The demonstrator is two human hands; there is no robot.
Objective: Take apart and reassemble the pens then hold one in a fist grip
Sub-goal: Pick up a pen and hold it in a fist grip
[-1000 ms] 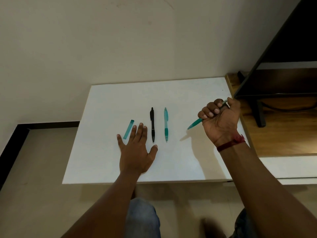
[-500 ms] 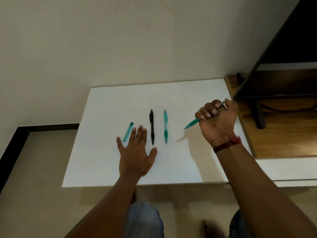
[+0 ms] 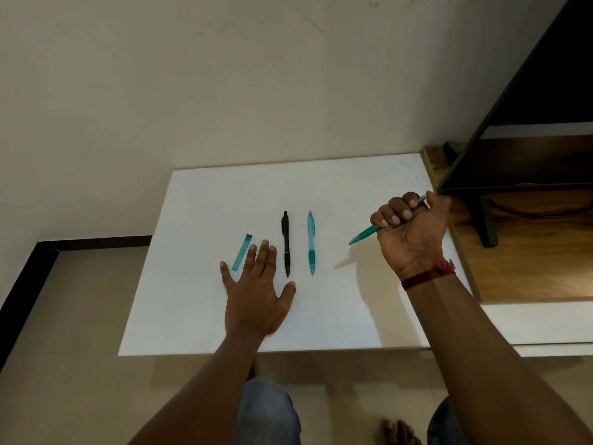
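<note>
Three pens are visible. The right hand (image 3: 412, 229) fists the green pen (image 3: 364, 235), tip toward 8 o'clock, demonstrating the grip. The left hand (image 3: 255, 293) lies spread flat on the table (image 3: 337, 316), likely bracing, at 7 o'clock of the black pen (image 3: 286, 244).

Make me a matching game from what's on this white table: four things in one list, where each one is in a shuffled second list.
Things:
1. black pen
2. teal pen in fist
3. teal strip
4. left hand

Places:
A. held above the table by the right hand
B. flat on the table, palm down
C. farthest left, beside the fingers
D. lying between the left hand and the other teal pen

Pairs: 1-D, 2-A, 3-C, 4-B
</note>
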